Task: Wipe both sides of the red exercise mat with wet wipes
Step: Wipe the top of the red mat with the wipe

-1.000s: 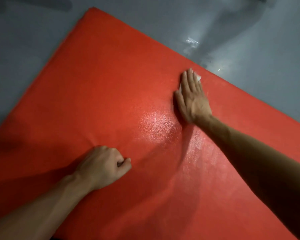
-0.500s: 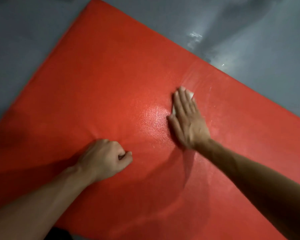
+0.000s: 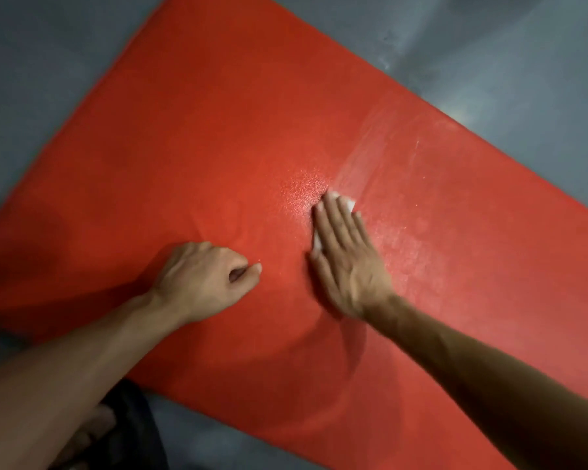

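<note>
Item: red exercise mat [image 3: 218,137]. It lay flat on a grey floor [image 3: 41,62], set at a slant across the view, with one corner pointing toward the person. Its finish was finely pebbled. A paler, damp-looking streak [image 3: 381,144] ran from the upper right edge down to the right hand, and a glint of light sat on the mat just left of the fingertips.

Item: wet wipe [image 3: 348,205]. White and folded small, it was pinned against the mat near its middle, under the right hand. Only a corner past the fingertips and a sliver beside the index finger showed (the rest was covered).

Item: right hand [image 3: 348,266]. Its grip was spread flat, palm down, fingers straight and close together, pressing the wipe onto the mat. The forearm entered from the lower right.

Item: left hand [image 3: 206,278]. It rested on the mat just left of the right hand, apart from it. The fingers were curled into a loose fist with the thumb tip out to the right; nothing could be seen held in it. The forearm entered from the lower left.

Item: dark clothing [image 3: 133,425]. A fold of it showed at the bottom edge, below the left forearm, just off the mat's near corner.
</note>
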`<state>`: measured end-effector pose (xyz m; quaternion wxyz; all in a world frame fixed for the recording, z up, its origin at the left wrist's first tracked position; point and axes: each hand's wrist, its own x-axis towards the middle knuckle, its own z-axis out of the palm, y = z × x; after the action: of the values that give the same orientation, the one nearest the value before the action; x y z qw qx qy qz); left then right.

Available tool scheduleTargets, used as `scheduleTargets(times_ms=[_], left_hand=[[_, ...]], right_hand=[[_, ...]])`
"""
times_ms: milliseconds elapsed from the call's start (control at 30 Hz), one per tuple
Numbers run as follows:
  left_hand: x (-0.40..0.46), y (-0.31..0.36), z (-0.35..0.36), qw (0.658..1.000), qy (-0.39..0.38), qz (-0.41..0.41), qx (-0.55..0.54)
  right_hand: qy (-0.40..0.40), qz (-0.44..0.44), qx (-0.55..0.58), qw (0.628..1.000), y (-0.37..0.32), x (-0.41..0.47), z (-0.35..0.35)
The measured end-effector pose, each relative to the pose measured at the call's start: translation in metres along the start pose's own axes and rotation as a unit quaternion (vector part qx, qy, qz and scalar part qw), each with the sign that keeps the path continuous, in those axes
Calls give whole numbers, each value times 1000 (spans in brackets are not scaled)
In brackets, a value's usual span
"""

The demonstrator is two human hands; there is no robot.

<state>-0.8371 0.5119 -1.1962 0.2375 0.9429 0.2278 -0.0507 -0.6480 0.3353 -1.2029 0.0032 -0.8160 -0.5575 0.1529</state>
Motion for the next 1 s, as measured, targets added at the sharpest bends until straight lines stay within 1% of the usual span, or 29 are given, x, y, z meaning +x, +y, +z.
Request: scheduleTargets(times_ms=[67,100,133,167,267,300,333,367,433,500,533,567,600,633,667,767,833,867,900,1000], left_hand=[[-13,1,-2,1000,19,5,-24],[-21,1,-5,999,26,5,-36],[-29,1,-7,998,32,1,-47],[-35,0,-10,998,41,-3,-55],[-58,-1,-14,995,52,-33,-84],[-66,-2,-14,993,55,-45,-94],[-73,-3,-14,991,57,-60,-106],[-78,-6,-13,989,58,-74,-118],[-95,-8,-14,984,60,-104,-130],[-109,-10,-15,981,67,-123,-136],[-115,-10,-15,978,75,-134,-143],[-120,-10,-16,975,83,-143,-150],[-126,-9,-15,971,90,-151,-160],[-133,-9,-15,969,97,-157,-166],[-137,-9,-15,966,101,-161,-173],[-151,-9,-16,961,111,-175,-183],[-158,-10,-18,956,116,-187,-196],[-160,-10,-19,953,119,-191,-201],[-163,-10,-20,951,123,-194,-205],[-170,-8,-22,946,127,-203,-219]], right_hand=[[-16,-68,-3,998,-20,-34,9],[-20,-89,-16,996,-16,-38,9],[-16,-85,-30,996,-6,-31,6],[-10,-56,-39,998,4,-17,1],[6,79,-34,996,31,25,-14],[6,101,-31,994,32,30,-13],[1,101,-30,994,26,28,-10],[-1,89,-33,995,16,21,-6],[-9,22,-36,999,-20,-17,6],[-47,-84,-40,995,-55,-69,21],[-62,-146,-44,986,-66,-92,27],[-68,-201,-50,976,-69,-103,29],[-68,-233,-56,969,-62,-102,28],[-57,-232,-65,969,-52,-93,27],[-47,-200,-71,976,-40,-79,23],[-16,-44,-73,996,-18,-40,8],[-14,1,-48,999,-32,-42,11],[-11,-5,-41,999,-48,-52,18],[-13,-37,-37,999,-68,-69,27],[-62,-184,-51,980,-119,-134,56]])
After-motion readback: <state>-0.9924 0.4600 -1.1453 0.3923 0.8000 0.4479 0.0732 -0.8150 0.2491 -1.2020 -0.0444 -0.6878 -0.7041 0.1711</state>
